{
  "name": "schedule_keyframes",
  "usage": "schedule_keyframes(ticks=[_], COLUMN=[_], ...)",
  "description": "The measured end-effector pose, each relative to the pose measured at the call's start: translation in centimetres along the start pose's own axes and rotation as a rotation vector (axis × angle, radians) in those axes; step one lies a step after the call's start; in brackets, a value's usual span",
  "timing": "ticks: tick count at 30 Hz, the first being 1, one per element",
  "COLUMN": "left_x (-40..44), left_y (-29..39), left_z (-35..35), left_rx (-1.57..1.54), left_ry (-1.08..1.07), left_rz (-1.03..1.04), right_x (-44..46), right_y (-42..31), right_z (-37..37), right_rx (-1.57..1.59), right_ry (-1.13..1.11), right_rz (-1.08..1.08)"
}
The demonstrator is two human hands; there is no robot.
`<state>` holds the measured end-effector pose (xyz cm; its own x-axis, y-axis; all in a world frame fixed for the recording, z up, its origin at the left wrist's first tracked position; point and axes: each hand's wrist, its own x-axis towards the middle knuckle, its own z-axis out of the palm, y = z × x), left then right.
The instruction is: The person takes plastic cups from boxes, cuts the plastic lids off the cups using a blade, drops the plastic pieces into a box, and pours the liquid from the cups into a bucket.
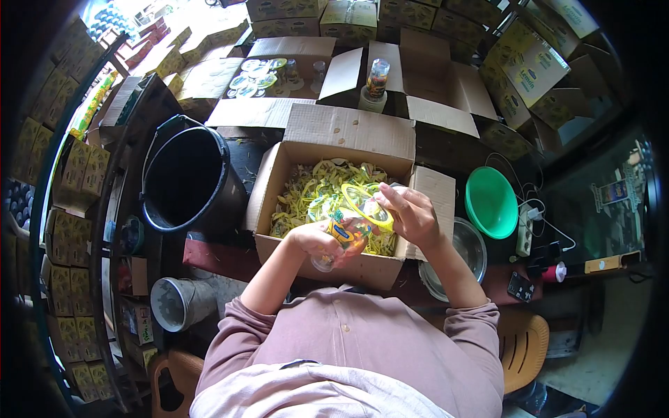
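My left hand (315,239) is closed around a clear plastic cup (353,233) with a blue and yellow printed label. It tilts over the near side of an open cardboard box (334,259). At the cup's upper end, my right hand (414,214) pinches a yellow plastic ring (368,207) between thumb and fingers. Whether the ring is still joined to the cup I cannot tell. Beneath both hands, the box holds a heap of yellow-green strips and loops (306,188).
A black bucket (185,177) stands left of the box, with a grey bucket (182,304) below it. On the right are a green basin (491,202), a clear round tub (468,258) and a power strip (524,237). Behind, one open carton (293,47) holds round lids; a filled jar (378,78) stands beside it.
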<state>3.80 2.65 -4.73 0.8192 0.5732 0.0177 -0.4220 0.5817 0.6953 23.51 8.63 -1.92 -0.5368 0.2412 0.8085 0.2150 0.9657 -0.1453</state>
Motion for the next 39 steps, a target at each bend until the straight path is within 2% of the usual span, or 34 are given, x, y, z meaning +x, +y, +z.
schedule_keyframes(ticks=[2,5,6,10,14,17,18,19,21,22,25,28,31,35,36,39], left_x=[0.2,0.6,0.6,1.5,1.1,0.3,0.0,-0.3,-0.9,-1.1,-1.2,-0.5,0.3,0.5,0.5,0.0], left_y=[-0.8,-1.9,-2.0,-2.7,-2.4,-2.2,-2.2,-2.1,-1.1,-0.6,0.3,1.0,0.6,-0.1,0.4,0.0], left_z=[0.2,-0.3,0.1,0.5,0.6,0.0,-0.1,-0.2,-0.5,-0.3,0.6,1.8,2.0,1.8,2.2,1.5], left_rx=[-0.078,-0.343,-0.436,-0.648,-0.607,-0.518,-0.471,-0.425,-0.142,0.000,0.334,0.651,0.823,0.927,0.915,1.237], left_ry=[-0.028,-0.229,-0.220,-0.460,-0.461,-0.408,-0.364,-0.322,-0.191,-0.100,0.178,0.414,0.590,0.670,0.665,0.743], left_rz=[-0.016,0.059,0.068,0.134,0.141,0.154,0.162,0.170,0.158,0.159,0.267,0.417,0.607,0.706,0.676,0.647], right_x=[0.2,0.3,0.4,0.7,1.5,0.9,0.2,-0.4,-1.8,-2.7,-3.8,-4.1,-2.9,-1.8,-1.5,-1.3], right_y=[-0.2,-0.5,-0.6,-0.6,-0.8,0.3,0.8,1.1,1.4,1.1,0.5,0.5,-0.4,-2.0,-2.5,-4.0], right_z=[0.2,0.5,0.7,1.5,1.2,0.5,0.4,0.3,0.2,0.4,-0.2,-0.5,-1.3,-1.4,-1.4,-0.9], right_rx=[0.064,0.042,0.050,0.089,-0.022,-0.147,-0.070,-0.051,-0.014,-0.126,-0.163,0.034,0.189,0.120,0.155,0.319], right_ry=[0.005,0.069,0.091,0.183,0.297,0.218,0.104,-0.086,-0.469,-0.594,-0.669,-0.432,-0.247,0.056,0.113,0.327], right_rz=[0.020,0.047,0.050,0.072,0.150,0.289,0.444,0.496,0.592,0.654,0.771,0.812,0.968,0.921,0.940,0.865])
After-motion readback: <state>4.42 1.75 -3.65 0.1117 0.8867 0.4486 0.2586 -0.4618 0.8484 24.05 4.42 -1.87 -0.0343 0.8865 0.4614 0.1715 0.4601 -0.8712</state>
